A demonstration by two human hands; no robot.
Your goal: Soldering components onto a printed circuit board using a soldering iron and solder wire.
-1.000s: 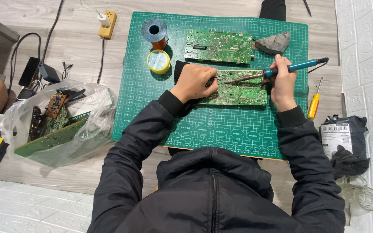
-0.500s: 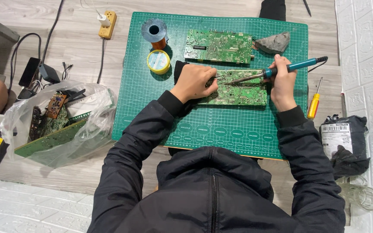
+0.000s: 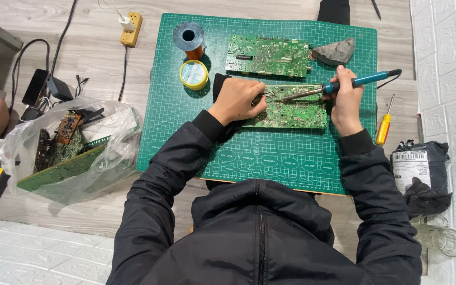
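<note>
Your left hand point(image 3: 237, 100) is clenched over the left end of the near circuit board point(image 3: 291, 108), pinching what looks like fine tweezers. Your right hand point(image 3: 345, 100) grasps the soldering iron point(image 3: 339, 85), tip over the board's middle. If the left hand slips, the hot tip could skid and bridge joints or burn fingers. Nothing has visibly shifted since half a second ago.

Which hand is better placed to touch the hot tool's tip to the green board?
Probably the right hand: it grips the soldering iron over the circuit board. The left hand steadies the board.
</note>
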